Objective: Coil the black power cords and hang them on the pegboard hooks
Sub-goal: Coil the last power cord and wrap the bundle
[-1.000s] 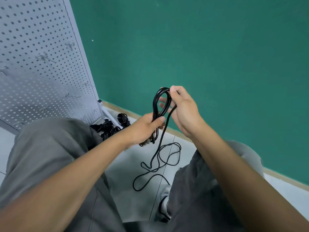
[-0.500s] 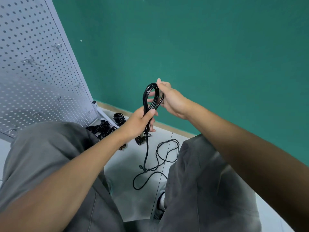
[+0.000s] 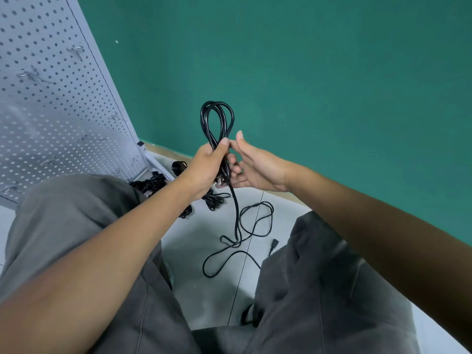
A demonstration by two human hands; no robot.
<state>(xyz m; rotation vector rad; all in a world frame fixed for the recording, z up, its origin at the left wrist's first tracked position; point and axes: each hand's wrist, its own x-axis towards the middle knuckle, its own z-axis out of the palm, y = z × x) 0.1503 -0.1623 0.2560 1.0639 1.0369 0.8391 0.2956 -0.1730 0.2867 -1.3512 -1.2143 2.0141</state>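
Since the earlier frames: right hand [image 3: 258, 169] withdrawn from the loop top, now beside the bundle, fingers relaxed, holding nothing. Left hand [image 3: 207, 169] grips the power cord [image 3: 217, 123] mid-bundle, loops upright above the fist; the coil appears fuller. Uncoiled tail [image 3: 237, 241] trails to the floor. Judged status: coiling unfinished. Bundled cords [image 3: 150, 182] lie at the foot of the pegboard [image 3: 51, 111]; hooks [image 3: 76, 51] bare.
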